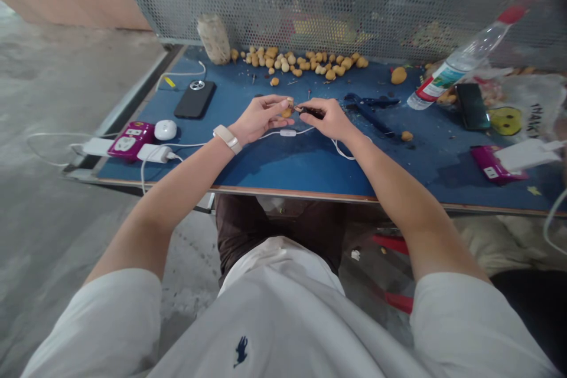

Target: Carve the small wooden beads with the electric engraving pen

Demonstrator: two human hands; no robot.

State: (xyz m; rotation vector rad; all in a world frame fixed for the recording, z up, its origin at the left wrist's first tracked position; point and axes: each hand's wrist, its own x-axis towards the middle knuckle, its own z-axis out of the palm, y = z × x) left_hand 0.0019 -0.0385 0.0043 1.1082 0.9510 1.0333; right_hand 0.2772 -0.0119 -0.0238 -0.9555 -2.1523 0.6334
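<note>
My left hand [264,116], with a pale band on its wrist, is closed on a small tan nut-like ball [287,113]. Fingers cover part of that ball. Just to the right, my right hand [326,114] grips a small tool with a dark handle [313,112], its tip pointing at the ball and close to it; whether they touch I cannot tell. Beneath both hands, a white cable with an inline switch [287,133] crosses the blue tabletop [283,165]. Dark blue pliers [370,112] lie to the right of my right hand.
Several tan balls [305,63] are heaped along the perforated metal panel [305,6]. A black phone [195,99], a jar [214,39] and a purple power strip [133,140] are at left. At right stand a bottle [456,71], another phone [472,106] and a second purple socket [496,163].
</note>
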